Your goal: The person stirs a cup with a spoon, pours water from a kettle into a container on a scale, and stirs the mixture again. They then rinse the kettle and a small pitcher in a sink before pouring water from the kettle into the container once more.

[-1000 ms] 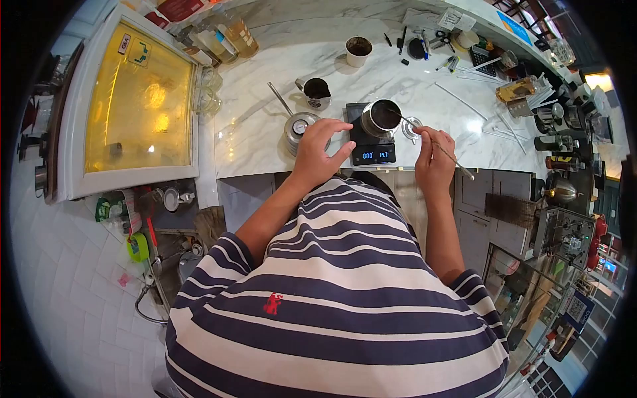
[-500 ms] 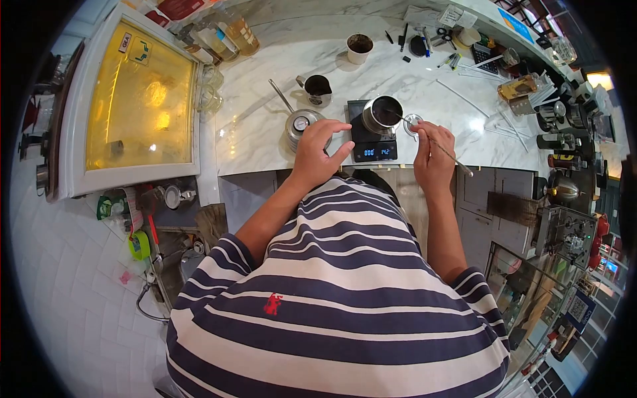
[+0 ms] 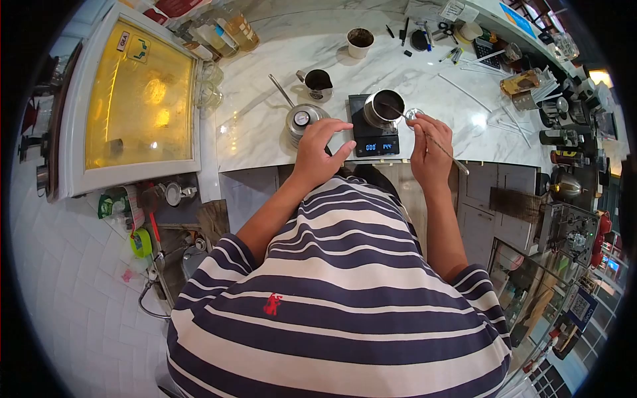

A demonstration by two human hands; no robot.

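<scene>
My right hand (image 3: 431, 149) pinches a long thin metal spoon (image 3: 448, 154), whose far end reaches into a steel cup (image 3: 383, 109) with dark contents. That cup stands on a black digital scale (image 3: 377, 146) with a lit display. My left hand (image 3: 320, 151) is open, thumb and fingers apart, left of the scale and in front of a steel kettle (image 3: 306, 118) with a round dial on its lid. Behind the kettle is a metal pitcher (image 3: 317, 85). A small clear glass item (image 3: 413, 117) sits right of the cup, partly hidden by my right hand.
Farther back stands a paper cup (image 3: 359, 42) with dark contents. Straws (image 3: 464, 93), pens and scissors (image 3: 446, 30) lie at the right. Bottles (image 3: 240, 32) stand at the back left, beside a yellow-lit glass-fronted cabinet (image 3: 142, 99). The counter's edge (image 3: 259, 166) runs near my body.
My right hand and the spoon have shifted very slightly, with the spoon still in the cup. The view has moved a little. The scale's right-hand reading has changed.
</scene>
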